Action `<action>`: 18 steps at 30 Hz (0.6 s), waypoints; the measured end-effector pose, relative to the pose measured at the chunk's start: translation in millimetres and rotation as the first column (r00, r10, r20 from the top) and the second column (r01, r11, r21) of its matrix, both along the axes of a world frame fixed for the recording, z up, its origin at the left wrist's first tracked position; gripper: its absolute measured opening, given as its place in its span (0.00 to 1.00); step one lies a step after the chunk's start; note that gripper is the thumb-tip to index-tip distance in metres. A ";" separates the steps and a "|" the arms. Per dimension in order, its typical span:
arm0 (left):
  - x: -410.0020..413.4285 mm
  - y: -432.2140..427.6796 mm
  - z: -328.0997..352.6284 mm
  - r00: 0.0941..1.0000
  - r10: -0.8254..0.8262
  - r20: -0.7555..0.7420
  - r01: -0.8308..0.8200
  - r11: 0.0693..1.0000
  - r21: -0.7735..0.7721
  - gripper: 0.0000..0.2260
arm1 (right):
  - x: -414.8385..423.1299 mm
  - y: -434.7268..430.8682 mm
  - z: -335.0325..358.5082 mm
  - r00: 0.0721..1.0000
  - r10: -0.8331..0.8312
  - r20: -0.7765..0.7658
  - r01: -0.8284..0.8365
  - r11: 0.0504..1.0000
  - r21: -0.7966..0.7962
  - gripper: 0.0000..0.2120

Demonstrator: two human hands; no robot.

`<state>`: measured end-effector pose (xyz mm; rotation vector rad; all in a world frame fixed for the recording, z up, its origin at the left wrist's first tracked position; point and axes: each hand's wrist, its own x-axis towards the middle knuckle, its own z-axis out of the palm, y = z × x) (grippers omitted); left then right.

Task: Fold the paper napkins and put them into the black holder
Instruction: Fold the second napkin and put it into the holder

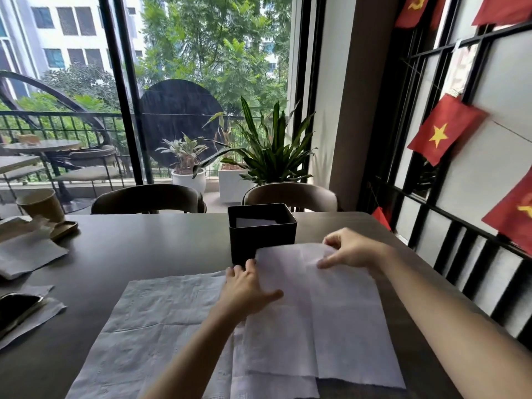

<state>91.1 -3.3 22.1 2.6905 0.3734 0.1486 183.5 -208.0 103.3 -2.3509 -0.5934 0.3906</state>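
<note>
A square black holder (262, 240) stands on the dark table, with a pale napkin lying inside it. Just in front of it a white paper napkin (339, 321) lies partly folded. My left hand (247, 289) pinches its far left edge, and my right hand (351, 250) grips its far right corner, which is lifted a little. Underneath, a second white napkin (155, 326) lies spread flat and unfolded, reaching toward the left.
Loose napkins (26, 254) and a paper cup (43, 205) sit at the table's left end. A dark phone (17, 308) rests on another napkin at the left edge. Two chairs (149, 198) face me across the table. A barred wall with red flags (443, 131) runs along the right.
</note>
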 end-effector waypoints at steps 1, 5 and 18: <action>3.2 2.5 1.9 0.999 0.018 0.029 -0.015 0.994 -0.111 0.42 | -3.5 2.3 13.5 1.000 0.030 0.004 -0.030 0.999 0.029 0.14; 4.9 16.2 15.1 0.990 0.077 0.119 0.060 0.534 -0.843 0.43 | -16.5 11.9 62.0 0.994 0.097 0.048 -0.102 0.984 0.145 0.17; -13.7 58.9 116.3 0.792 0.194 0.579 0.354 0.627 -0.694 0.09 | -10.5 10.4 110.3 0.997 -0.007 0.075 -0.024 0.914 0.404 0.17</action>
